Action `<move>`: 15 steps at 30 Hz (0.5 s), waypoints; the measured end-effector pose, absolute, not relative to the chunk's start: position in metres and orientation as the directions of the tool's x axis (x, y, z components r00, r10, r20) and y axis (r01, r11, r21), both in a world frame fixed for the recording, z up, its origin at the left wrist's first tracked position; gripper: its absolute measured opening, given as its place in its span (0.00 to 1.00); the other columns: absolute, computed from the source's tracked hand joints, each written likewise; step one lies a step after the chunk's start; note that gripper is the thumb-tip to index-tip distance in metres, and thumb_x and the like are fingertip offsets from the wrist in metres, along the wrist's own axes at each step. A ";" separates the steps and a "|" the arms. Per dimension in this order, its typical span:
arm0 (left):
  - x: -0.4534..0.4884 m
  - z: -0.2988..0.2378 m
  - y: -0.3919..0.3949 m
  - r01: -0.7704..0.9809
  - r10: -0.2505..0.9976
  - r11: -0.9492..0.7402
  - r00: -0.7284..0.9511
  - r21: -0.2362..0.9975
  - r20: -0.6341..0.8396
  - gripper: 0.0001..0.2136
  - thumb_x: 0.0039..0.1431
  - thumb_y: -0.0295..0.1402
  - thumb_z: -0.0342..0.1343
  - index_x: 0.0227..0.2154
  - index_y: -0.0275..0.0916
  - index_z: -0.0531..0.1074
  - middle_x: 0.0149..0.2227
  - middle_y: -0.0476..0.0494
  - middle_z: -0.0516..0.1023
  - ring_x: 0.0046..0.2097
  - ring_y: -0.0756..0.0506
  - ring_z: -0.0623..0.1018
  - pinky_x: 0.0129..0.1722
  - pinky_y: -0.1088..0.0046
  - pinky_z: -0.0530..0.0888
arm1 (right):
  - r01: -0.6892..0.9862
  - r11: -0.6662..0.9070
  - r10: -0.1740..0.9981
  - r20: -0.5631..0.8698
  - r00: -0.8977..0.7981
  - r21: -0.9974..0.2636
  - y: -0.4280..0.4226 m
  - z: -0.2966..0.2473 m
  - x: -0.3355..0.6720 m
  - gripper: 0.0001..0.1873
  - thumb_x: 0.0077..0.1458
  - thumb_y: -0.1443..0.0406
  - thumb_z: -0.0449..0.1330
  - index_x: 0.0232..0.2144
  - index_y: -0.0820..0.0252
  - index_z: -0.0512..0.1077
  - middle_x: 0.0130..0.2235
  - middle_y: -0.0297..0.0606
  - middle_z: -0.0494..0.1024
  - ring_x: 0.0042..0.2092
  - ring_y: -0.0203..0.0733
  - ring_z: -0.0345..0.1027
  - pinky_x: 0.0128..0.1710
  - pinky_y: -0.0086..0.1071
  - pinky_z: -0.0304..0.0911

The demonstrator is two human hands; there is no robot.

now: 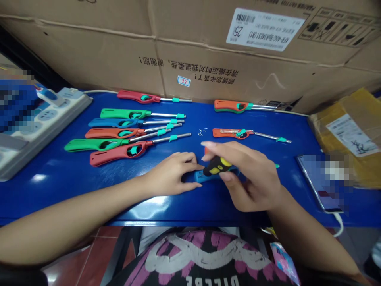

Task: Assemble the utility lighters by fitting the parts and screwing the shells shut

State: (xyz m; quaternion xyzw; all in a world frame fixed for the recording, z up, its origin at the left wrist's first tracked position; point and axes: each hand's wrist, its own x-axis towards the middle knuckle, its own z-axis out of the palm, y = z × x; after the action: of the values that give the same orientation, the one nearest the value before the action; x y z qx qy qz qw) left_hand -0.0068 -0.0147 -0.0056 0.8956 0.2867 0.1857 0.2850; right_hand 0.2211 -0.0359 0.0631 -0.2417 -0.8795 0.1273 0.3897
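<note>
My left hand [174, 172] holds the handle end of a blue gas lighter [198, 176] flat on the table between thumb and fingers. My right hand [256, 174] grips a black and yellow screwdriver [218, 165] above that lighter; its tip is at or near the lighter, and contact cannot be made out. Most of the blue lighter is hidden under the right hand. Several small screws or pins [202, 131] lie loose beyond my hands. To their right, an orange lighter half [220, 132] shows its inner parts, with a metal tube attached.
Several long-necked lighters [119, 153] lie in a group at left on the blue table [160, 206]. Orange and green lighter pieces [229, 105] rest by the large carton [119, 51]. A power strip [44, 119] stands left; a phone [320, 186] and taped parcel [351, 135] lie right.
</note>
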 end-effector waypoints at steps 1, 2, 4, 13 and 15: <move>-0.006 -0.005 -0.016 0.426 0.631 -0.665 0.760 0.614 0.156 0.16 0.63 0.40 0.63 0.51 0.40 0.78 0.42 0.42 0.77 0.45 0.41 0.77 0.46 0.62 0.73 | 0.346 0.855 0.519 0.634 -0.573 -0.387 -0.036 0.064 0.221 0.25 0.67 0.66 0.56 0.65 0.54 0.64 0.45 0.39 0.81 0.43 0.41 0.77 0.38 0.33 0.73; -0.006 -0.004 -0.017 0.444 0.642 -0.656 0.753 0.610 0.143 0.16 0.63 0.40 0.63 0.51 0.40 0.78 0.40 0.43 0.77 0.44 0.41 0.77 0.43 0.64 0.72 | 0.373 0.862 0.504 0.655 -0.563 -0.343 -0.036 0.064 0.221 0.24 0.66 0.65 0.60 0.63 0.52 0.67 0.41 0.36 0.80 0.38 0.39 0.76 0.35 0.31 0.71; -0.005 -0.003 -0.019 0.477 0.664 -0.643 0.737 0.600 0.125 0.17 0.63 0.39 0.63 0.52 0.41 0.77 0.38 0.45 0.76 0.41 0.43 0.77 0.40 0.66 0.72 | 0.422 0.873 0.460 0.699 -0.547 -0.244 -0.037 0.065 0.222 0.23 0.64 0.61 0.65 0.59 0.50 0.70 0.34 0.32 0.77 0.31 0.36 0.72 0.30 0.30 0.68; -0.005 -0.003 -0.022 0.499 0.673 -0.643 0.729 0.581 0.120 0.16 0.63 0.39 0.63 0.51 0.40 0.78 0.41 0.43 0.77 0.43 0.41 0.78 0.42 0.63 0.72 | 0.353 0.857 0.516 0.637 -0.573 -0.376 -0.036 0.065 0.223 0.16 0.68 0.66 0.56 0.56 0.57 0.70 0.43 0.40 0.80 0.41 0.40 0.76 0.35 0.33 0.71; -0.005 -0.005 -0.022 0.498 0.670 -0.647 0.733 0.578 0.119 0.15 0.64 0.38 0.62 0.51 0.41 0.78 0.40 0.43 0.77 0.44 0.41 0.78 0.42 0.64 0.72 | 0.435 0.856 0.500 0.664 -0.556 -0.280 -0.035 0.064 0.223 0.14 0.65 0.61 0.63 0.52 0.56 0.73 0.36 0.36 0.79 0.33 0.38 0.73 0.30 0.32 0.67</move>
State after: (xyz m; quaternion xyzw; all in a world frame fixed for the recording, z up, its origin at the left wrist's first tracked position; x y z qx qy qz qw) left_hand -0.0049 -0.0221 -0.0050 0.8926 0.3270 0.1633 0.2638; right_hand 0.2227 -0.0354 0.0644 -0.2653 -0.8811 0.0420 0.3891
